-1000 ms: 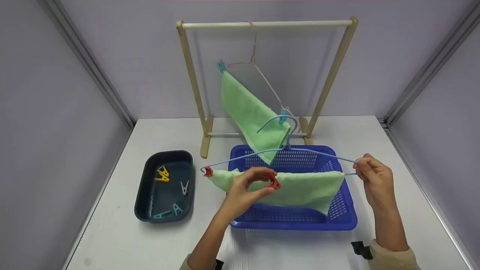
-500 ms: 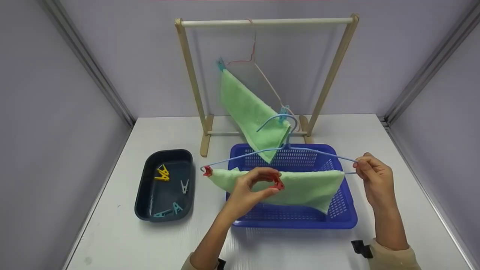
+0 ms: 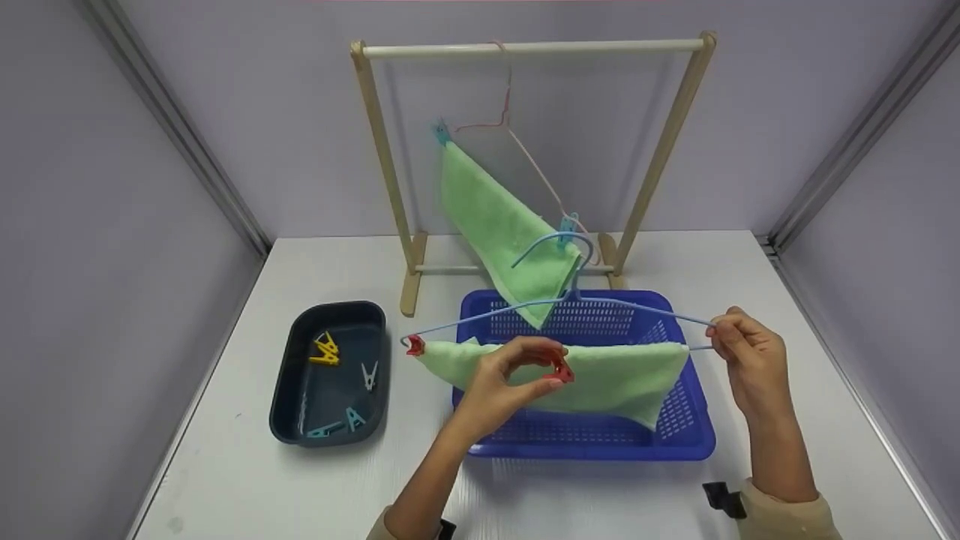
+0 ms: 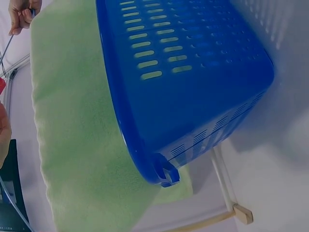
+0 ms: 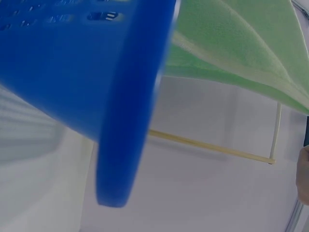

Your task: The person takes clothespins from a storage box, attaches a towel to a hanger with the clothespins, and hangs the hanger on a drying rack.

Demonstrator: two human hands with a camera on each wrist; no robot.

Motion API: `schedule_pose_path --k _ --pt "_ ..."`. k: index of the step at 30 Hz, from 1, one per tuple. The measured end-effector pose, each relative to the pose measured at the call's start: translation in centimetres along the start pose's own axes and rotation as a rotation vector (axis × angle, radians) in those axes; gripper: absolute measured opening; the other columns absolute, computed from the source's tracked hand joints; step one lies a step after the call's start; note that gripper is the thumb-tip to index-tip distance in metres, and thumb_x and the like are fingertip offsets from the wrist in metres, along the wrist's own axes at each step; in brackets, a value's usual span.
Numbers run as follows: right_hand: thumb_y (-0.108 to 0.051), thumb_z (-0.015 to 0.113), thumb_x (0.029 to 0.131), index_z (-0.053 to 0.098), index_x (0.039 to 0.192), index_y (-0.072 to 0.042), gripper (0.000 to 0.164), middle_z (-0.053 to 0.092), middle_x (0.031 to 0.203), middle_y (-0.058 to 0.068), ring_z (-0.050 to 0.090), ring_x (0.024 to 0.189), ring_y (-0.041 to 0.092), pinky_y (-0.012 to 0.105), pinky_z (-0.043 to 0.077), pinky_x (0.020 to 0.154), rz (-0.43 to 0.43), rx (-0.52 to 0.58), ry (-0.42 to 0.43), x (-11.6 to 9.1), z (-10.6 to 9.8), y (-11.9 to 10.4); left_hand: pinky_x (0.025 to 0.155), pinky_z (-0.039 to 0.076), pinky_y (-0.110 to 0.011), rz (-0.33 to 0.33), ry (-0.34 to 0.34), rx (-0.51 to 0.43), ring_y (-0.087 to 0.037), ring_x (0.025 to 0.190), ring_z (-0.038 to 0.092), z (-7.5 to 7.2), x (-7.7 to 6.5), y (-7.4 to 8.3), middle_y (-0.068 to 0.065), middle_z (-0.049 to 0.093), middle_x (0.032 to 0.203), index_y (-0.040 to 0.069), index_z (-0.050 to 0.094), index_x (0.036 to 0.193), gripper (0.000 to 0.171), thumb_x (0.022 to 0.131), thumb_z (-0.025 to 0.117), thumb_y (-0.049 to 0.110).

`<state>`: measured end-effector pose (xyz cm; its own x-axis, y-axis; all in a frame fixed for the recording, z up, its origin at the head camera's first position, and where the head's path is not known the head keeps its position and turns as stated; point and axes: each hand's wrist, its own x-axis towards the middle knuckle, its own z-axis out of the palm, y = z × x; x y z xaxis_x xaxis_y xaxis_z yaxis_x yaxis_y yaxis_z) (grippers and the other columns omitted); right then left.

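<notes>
My left hand [image 3: 501,382] pinches a red clothespin [image 3: 562,367] between thumb and fingers, in front of a light green cloth [image 3: 615,375]. That cloth is draped on a blue wire hanger [image 3: 637,304], whose hook points up. Another red clothespin, a clip [image 3: 415,345], grips the cloth at the hanger's left end. My right hand [image 3: 754,360] holds the hanger's right end, just past the cloth's edge. In the left wrist view the cloth [image 4: 82,121] hangs beside the basket, with the right hand [image 4: 21,17] at the top left corner.
A blue basket [image 3: 592,451] stands under the hanger. To its left, a dark tray [image 3: 379,330] holds yellow, white and teal clothespins. Behind rises a wooden drying rack [image 3: 532,50]; from it a pink hanger [image 3: 534,161] hangs tilted with a second green cloth [image 3: 495,225] on teal clips.
My left hand has moved a little to the right along the cloth, carrying the red clothespin. The right hand and the hanger have stayed nearly still.
</notes>
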<state>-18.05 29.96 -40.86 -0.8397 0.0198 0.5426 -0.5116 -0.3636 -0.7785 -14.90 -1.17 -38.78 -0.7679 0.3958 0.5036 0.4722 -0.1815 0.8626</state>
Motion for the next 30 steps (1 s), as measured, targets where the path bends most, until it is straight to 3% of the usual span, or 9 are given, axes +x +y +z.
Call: schedule_pose_path --k 9,18,30 --pt "0.013 0.044 0.091 0.052 0.078 0.023 0.018 0.043 0.066 0.007 0.031 0.058 0.016 0.023 0.023 0.051 0.004 0.002 0.004 0.0 0.06 -0.01 0.087 0.045 -0.044 0.014 -0.008 0.003 -0.031 0.096 0.058 0.28 0.2 0.03 -0.024 0.059 0.105 -0.012 0.054 0.111 0.031 0.082 0.064 -0.006" --pt "0.014 0.043 0.091 0.048 0.082 0.027 0.017 0.043 0.065 0.008 0.027 0.055 0.018 0.023 0.022 0.05 -0.008 -0.001 -0.01 0.0 0.09 -0.09 0.083 0.046 -0.048 0.045 -0.014 0.008 -0.033 0.094 0.058 0.57 0.34 -0.15 -0.026 0.059 0.101 -0.012 0.054 0.11 0.031 0.08 0.064 -0.008" --pt "0.014 0.043 0.09 0.05 0.078 0.025 0.018 0.04 0.065 0.007 0.028 0.057 0.017 0.023 0.022 0.052 -0.008 -0.01 -0.003 0.04 0.18 -0.02 0.085 0.045 -0.048 0.012 -0.015 0.0 -0.031 0.096 0.058 0.94 0.4 0.06 -0.024 0.059 0.103 -0.011 0.055 0.11 0.031 0.081 0.064 -0.007"
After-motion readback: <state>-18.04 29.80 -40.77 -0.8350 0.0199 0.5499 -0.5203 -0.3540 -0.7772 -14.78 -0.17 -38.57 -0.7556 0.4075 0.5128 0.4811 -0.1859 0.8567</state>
